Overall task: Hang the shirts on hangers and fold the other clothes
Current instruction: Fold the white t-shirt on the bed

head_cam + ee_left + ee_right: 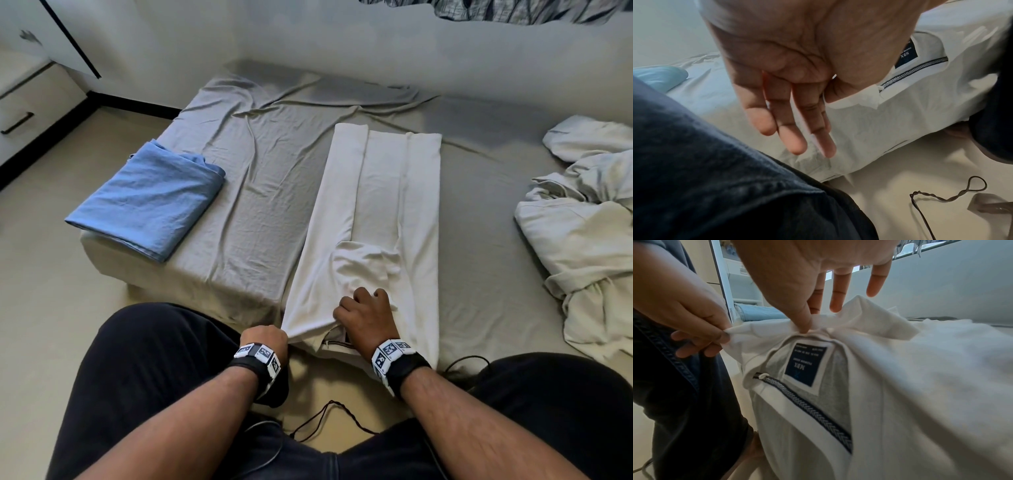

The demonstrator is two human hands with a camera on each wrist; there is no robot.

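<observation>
A white T-shirt [380, 205] lies lengthwise on the bed, its sides folded inward and its neck end hanging over the near edge. My left hand [282, 337] pinches the shirt's near left corner between thumb and forefinger [828, 92], the other fingers hanging loose. Just right of it, my right hand [363, 308] rests at the neckline and nips a fold of fabric [809, 321] above the navy label [805, 363]. The left hand's pinch [723, 335] also shows in the right wrist view.
A folded blue garment [147, 202] lies on the bed's left corner. Crumpled pale clothes [589, 219] are heaped at the right. The grey sheet [260, 171] is wrinkled. My knees in dark trousers flank a thin cable [329, 421] on the floor. A drawer unit [20, 102] stands far left.
</observation>
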